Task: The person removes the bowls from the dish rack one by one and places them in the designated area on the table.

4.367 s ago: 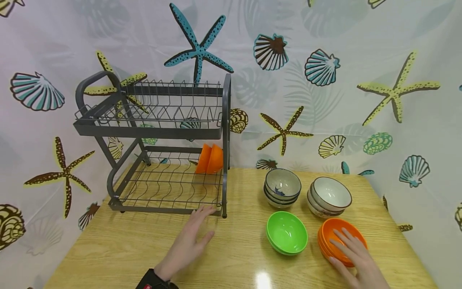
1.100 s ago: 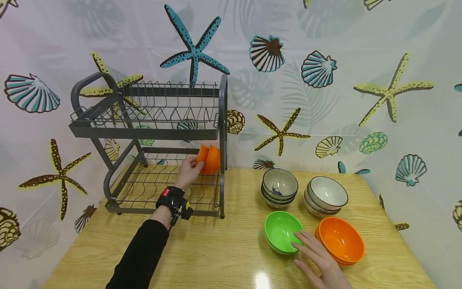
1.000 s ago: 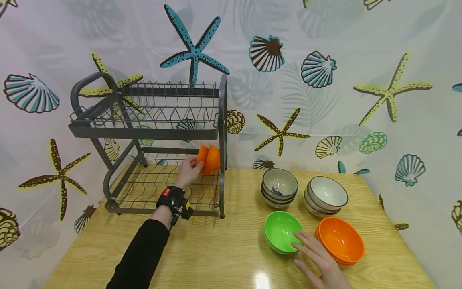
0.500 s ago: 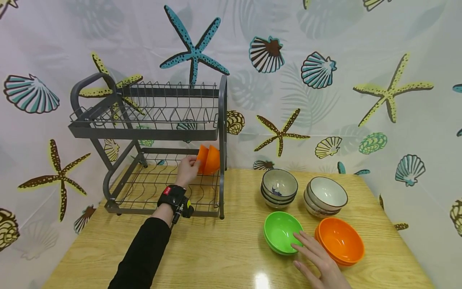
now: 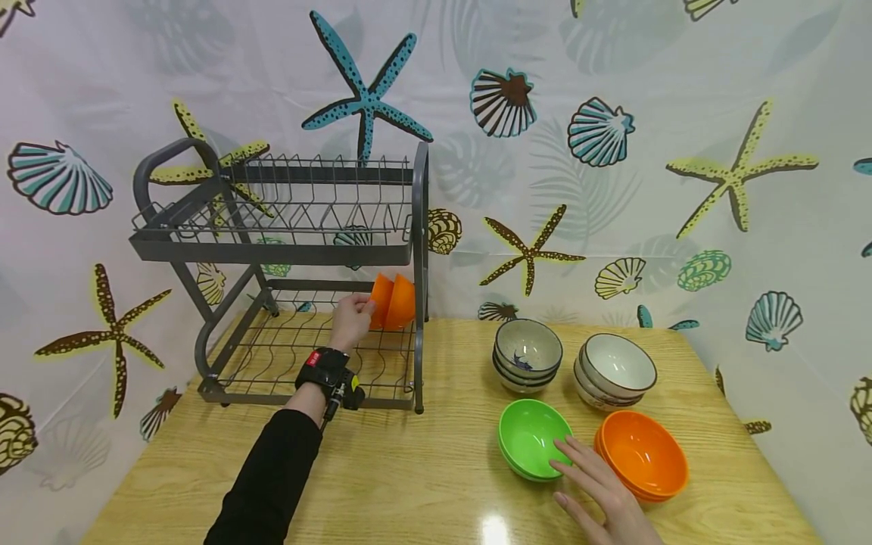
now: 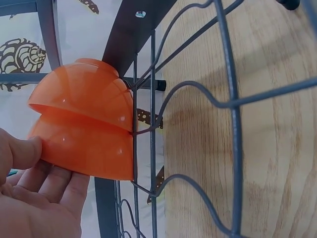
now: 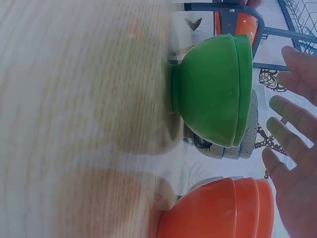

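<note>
Two orange bowls stand on edge, side by side, at the right end of the rack's lower tier. My left hand (image 5: 350, 319) reaches in from the front and holds the left orange bowl (image 5: 381, 301) at its edge. The left wrist view shows the thumb (image 6: 26, 151) on one side of that bowl (image 6: 84, 144) and the fingers curled under it. My right hand (image 5: 602, 488) hovers with spread fingers beside the green bowls (image 5: 534, 439), near the stacked orange bowls (image 5: 643, 454). Nothing is in it; in the right wrist view its fingers are apart from both stacks.
The dark two-tier dish rack (image 5: 272, 252) stands at the left on the wooden table (image 5: 409, 484). Behind the green stack are grey speckled bowls (image 5: 528, 352); whitish bowls (image 5: 618, 367) stand to their right. A patterned cloth (image 5: 477, 189) hangs behind.
Over several seconds, my left hand has gone from the rack's front edge to the orange bowl inside, and my right hand from the orange stack leftward to the green bowls. Lately both barely move.
</note>
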{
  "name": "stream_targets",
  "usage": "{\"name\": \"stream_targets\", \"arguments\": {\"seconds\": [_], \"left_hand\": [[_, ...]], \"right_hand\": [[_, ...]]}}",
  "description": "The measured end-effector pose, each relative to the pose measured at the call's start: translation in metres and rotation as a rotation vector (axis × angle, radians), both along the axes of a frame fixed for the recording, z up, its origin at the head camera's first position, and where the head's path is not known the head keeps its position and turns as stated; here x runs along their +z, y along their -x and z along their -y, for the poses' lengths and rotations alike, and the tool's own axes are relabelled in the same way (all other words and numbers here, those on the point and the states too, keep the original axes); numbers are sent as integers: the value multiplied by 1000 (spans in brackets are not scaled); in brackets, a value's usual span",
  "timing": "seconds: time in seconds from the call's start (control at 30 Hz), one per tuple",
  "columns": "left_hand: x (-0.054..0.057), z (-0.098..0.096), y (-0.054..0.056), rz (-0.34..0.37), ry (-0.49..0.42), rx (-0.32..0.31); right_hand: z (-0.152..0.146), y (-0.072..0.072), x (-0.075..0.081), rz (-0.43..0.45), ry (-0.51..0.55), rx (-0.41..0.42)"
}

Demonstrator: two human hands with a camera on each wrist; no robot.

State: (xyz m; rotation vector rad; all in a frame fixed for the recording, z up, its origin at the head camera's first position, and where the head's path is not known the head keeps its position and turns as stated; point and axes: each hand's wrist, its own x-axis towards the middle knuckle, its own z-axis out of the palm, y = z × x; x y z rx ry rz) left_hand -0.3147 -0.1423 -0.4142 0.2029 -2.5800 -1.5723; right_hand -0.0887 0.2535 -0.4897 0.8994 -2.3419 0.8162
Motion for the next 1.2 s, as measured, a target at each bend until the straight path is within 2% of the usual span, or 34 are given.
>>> {"name": "stream_targets", "arguments": {"seconds": [0.33,0.47,0.63,1.03,1.2], "left_hand": [[5,5,-8,-30,-58,-9],[3,9,-8,0,-133,-30],[2,15,-11,4,-203,-47],[2,26,-16,-4,-285,-72],[5,30,-21,3,-296,-48]], "right_hand": [[-1,0,0,16,-2,-6],[0,0,0,19,-4,-5],[0,0,0,4,4,3],[1,2,4,-24,8,28],[1,1,3,1,2,15]]}}
